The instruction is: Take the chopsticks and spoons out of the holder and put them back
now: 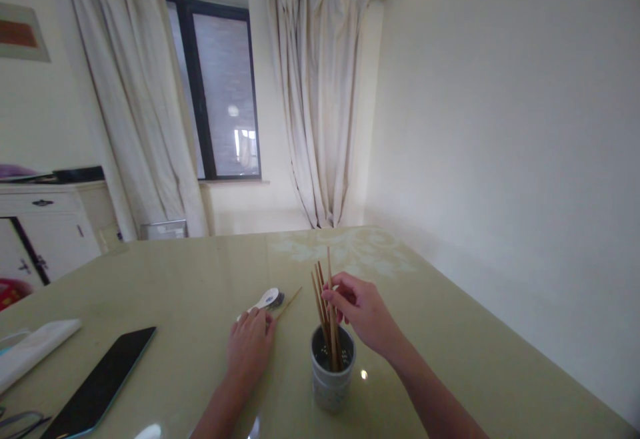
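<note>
A grey chopstick holder (330, 385) stands upright on the table, with several wooden chopsticks (320, 305) leaning inside it. My right hand (361, 305) pinches one light wooden chopstick (329, 269) between thumb and fingers; its lower end is down in the holder. Left of the holder, my left hand (250, 342) lies palm down, its fingers over the handle of a white spoon (269, 297). A single chopstick (290, 303) sticks out beside that hand's thumb side. A dark spoon-like head (280, 299) shows partly behind the white spoon. What lies under the left palm is hidden.
A dark tablet or phone (103, 379) lies at the table's left, beside a white flat object (37, 352). The glossy table (200, 272) reaches toward a curtained window (227, 92). A white wall (510, 159) runs along the right side.
</note>
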Tool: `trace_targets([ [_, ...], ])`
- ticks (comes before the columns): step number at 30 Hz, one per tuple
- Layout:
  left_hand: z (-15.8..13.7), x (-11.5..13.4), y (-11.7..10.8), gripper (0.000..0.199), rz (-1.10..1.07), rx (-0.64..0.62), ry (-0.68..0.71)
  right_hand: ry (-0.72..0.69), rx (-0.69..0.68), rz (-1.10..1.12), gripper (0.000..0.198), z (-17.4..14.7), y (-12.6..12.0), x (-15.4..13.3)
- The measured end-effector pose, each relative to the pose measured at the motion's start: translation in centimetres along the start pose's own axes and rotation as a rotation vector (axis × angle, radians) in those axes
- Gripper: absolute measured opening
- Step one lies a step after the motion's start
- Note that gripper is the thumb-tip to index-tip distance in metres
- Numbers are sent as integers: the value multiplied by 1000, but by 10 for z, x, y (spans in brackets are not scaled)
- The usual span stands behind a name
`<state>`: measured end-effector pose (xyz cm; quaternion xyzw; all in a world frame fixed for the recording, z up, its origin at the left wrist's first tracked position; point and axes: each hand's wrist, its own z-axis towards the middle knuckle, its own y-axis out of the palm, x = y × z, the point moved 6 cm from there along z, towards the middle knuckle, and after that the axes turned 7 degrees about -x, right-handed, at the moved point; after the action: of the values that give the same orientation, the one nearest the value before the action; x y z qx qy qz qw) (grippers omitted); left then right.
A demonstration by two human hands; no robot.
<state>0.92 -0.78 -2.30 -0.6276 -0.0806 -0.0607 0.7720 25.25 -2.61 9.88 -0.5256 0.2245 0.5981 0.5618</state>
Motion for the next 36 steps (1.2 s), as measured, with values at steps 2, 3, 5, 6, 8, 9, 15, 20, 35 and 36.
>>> trace_targets([
  [2, 1, 2, 1, 26, -72, 47, 28, 0, 15, -77, 31, -3, 2, 6],
  [3, 1, 4, 1, 25, -129, 63, 44, -9, 54, -95, 34, -5, 0, 10],
  [5, 2, 9, 4, 24, -281, 70, 67, -37, 227, -91, 41, -9, -14, 19],
  [6, 2, 12, 6, 24, -367, 64, 70, -48, 336, -70, 45, -12, -22, 25],
  [8, 0, 20, 10, 24, -534, 49, 76, -43, 504, 19, 54, -17, -33, 41],
  [9, -1, 25, 11, 25, -607, 46, 82, -26, 540, 79, 57, -18, -35, 50],
  [15, -18, 61, 5, 36, -912, -25, 167, 124, 302, 306, 56, -11, 2, 86],
  [20, -22, 75, 1, 36, -1023, -134, 285, 181, 116, 425, 57, -5, 32, 94],
  [35, 13, -57, -13, 45, 57, -32, -234, -168, 530, 352, 50, -28, -60, 44],
  [36, 14, -59, -11, 45, 43, -54, -244, -149, 434, 325, 50, -25, -47, 43],
])
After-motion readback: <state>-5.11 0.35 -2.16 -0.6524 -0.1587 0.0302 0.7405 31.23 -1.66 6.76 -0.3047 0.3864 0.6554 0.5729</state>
